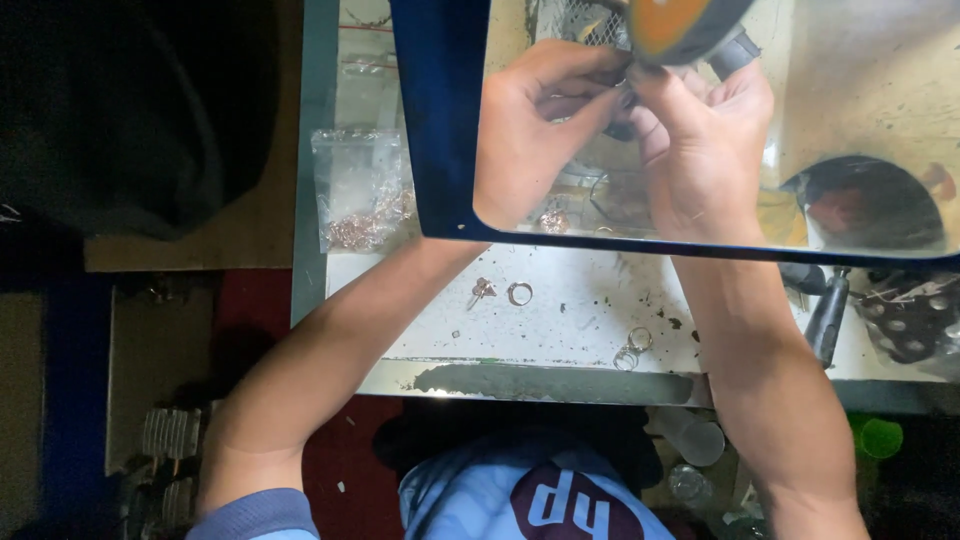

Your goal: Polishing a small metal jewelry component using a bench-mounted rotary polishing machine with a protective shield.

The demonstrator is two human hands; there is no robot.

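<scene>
Behind a clear shield with a dark blue frame (440, 130), both my hands meet. My left hand (535, 125) and my right hand (700, 150) pinch a small dark metal piece (625, 100) between their fingertips. The piece is mostly hidden by my fingers. It sits right under an orange wheel (680, 25) at the top edge. Whether piece and wheel touch I cannot tell.
A white worktop (570, 320) carries a ring (519, 293), a small stud-like piece (482, 290) and two linked rings (632, 347). A clear bag of coppery pieces (358, 195) lies at the left. A dark bowl (870, 205), a black handpiece (828, 318) and a tub of beads (910, 320) stand at the right.
</scene>
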